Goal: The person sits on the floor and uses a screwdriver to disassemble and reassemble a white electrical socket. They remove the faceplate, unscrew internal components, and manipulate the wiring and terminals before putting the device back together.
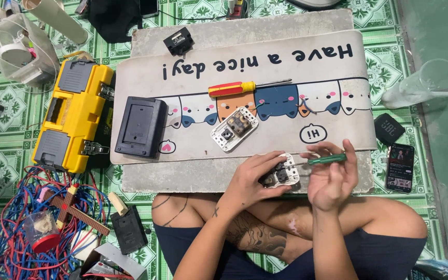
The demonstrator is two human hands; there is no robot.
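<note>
We've got the left hand [248, 179] clamped on the socket [281, 175]; right hand [330, 179] pinching the green screwdriver [323, 159] — tip could slip and jab those fingers [265, 161]; socket's barely braced.

Switch module [281, 175] half under left hand [250, 179]; screwdriver tip contact too small to tell.

Your hands: left hand [250, 179] holds the switch module [281, 176] at the counter's [182, 179] near edge; right hand [330, 181] just right of it holds a small screwdriver [325, 159].
Behind them: second module [234, 128], then the larger screwdriver [245, 88].
Your left: box [141, 127] on the mat [327, 132]; toolbox [73, 114] on the floor.
Your right: phone [400, 167] on the floor.
</note>
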